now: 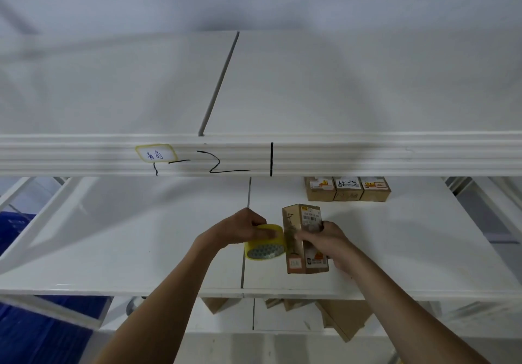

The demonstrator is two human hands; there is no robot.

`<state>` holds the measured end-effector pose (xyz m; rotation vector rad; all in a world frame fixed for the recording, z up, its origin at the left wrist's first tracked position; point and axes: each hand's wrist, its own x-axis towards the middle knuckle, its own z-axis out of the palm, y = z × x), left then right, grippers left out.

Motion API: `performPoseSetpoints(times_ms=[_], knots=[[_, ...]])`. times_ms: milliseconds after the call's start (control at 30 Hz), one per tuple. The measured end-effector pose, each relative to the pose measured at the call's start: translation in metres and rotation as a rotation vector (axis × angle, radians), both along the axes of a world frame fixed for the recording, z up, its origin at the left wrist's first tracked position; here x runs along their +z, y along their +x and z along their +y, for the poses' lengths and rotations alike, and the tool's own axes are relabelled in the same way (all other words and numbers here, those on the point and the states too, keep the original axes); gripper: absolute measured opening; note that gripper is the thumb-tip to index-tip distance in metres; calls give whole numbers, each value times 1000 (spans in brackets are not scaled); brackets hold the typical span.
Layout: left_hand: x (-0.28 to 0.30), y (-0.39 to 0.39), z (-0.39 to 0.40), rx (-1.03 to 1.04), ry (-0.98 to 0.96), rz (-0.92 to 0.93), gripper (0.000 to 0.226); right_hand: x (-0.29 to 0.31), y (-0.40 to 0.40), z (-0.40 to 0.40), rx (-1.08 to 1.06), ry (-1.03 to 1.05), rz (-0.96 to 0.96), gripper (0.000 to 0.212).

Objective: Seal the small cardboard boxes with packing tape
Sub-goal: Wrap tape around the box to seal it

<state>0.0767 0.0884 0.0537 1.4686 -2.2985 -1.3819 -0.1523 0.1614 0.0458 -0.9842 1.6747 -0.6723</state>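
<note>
A small brown cardboard box (303, 253) with printed labels stands on end on the white shelf (141, 236). My right hand (327, 239) grips its right side, the thumb across the front face. A yellowish roll of packing tape (265, 246) sits just left of the box, touching its edge, and my left hand (243, 226) holds the roll from above with the fingers curled over it. Three more small cardboard boxes (347, 189) stand in a row at the back of the same shelf.
A white upper shelf beam (367, 156) with a yellow-rimmed label and black marker strokes runs across the view above the hands. Several brown cardboard boxes (339, 318) lie on the shelf below. A blue crate (42, 335) stands at the lower left.
</note>
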Motion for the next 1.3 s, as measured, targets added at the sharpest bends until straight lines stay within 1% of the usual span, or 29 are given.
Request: performPoseSetpoints(times_ms=[67,133,233,300,367,467,567,700,800,833,900,933,1033,1133,1167,1233,1300], knots=[[-1,3,-2,13,2,17,36,1,0,1,20,3,-5,33],[-2,4,-6,4,-26,7,37,2,1,0,26,1,-11,36],[-3,6,-10,6,-105,-55,35,3,0,-2,3,-16,-42,33],[-6,13,-12,54,-162,-132,41,6,-1,-3,6,-34,-70,28],[-11,17,-12,84,-155,-156,51,9,-1,-5,34,-48,-79,26],[-15,15,-12,83,-147,-174,52,7,-1,-5,45,-62,-112,26],[-15,11,-12,73,-116,-175,50,4,-2,-2,69,-64,-176,34],[-11,9,-14,27,-12,-169,53,2,-4,-1,119,-42,-294,41],[-5,3,-15,-15,-1,-144,44,1,-4,-1,126,-28,-396,43],[-4,1,-15,-18,4,-122,41,-1,-5,-1,118,-29,-435,49],[-2,-3,-13,-14,11,-70,43,-2,-5,-2,97,-21,-494,68],[-2,-4,-13,-2,12,-46,46,-3,-4,-2,90,-23,-510,71],[-2,-6,-11,31,-9,14,48,-6,-4,-1,69,-36,-547,59],[-2,-8,-8,65,-43,50,48,-4,-2,1,36,-40,-585,41],[-2,-9,-7,84,-65,58,48,-3,-2,1,21,-40,-592,37],[-4,-10,-6,143,-125,72,49,-2,1,2,-20,-59,-599,37],[-7,-11,-5,187,-211,48,51,-1,4,1,-67,-91,-569,37]])
